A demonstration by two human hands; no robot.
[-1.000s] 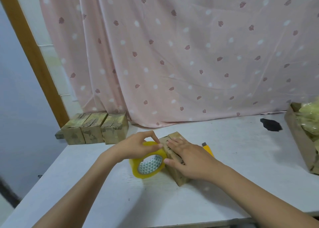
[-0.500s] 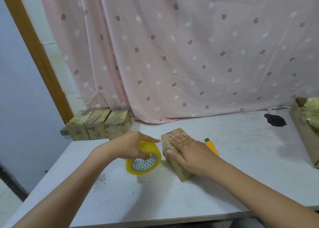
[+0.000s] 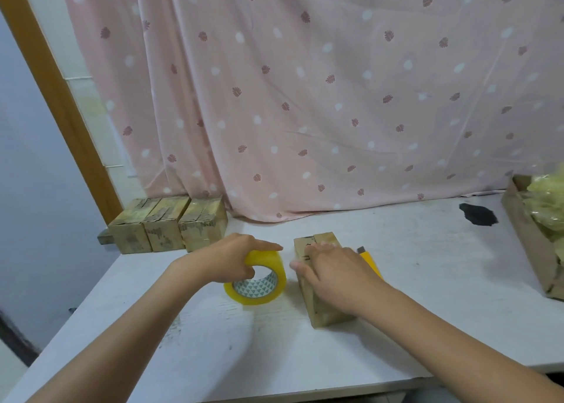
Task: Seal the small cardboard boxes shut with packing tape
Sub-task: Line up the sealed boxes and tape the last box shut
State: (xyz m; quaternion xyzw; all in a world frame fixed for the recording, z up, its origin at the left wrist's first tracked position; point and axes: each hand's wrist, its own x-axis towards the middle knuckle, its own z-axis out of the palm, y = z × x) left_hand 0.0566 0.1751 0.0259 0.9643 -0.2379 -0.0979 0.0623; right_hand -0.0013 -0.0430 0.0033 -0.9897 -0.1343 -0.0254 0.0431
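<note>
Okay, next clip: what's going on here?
A person is taping small cardboard boxes at a white table. The left hand grips a yellow roll of packing tape standing beside the box, while the right hand presses flat on the cardboard box. Three more boxes sit in a row at the back left. A yellow utility knife lies behind the right hand.

Only my two arms and hands are in view, coming in from the bottom edge of the picture. Both forearms are bare all the way to that edge, with no sleeve or cuff showing. My left hand [image 3: 232,257] and my right hand [image 3: 334,268] are bare as well: no gloves, and no rings, watch or bracelet visible on the fingers or wrists. My fingernails look short and plain. The rest of my body is out of view.
</note>
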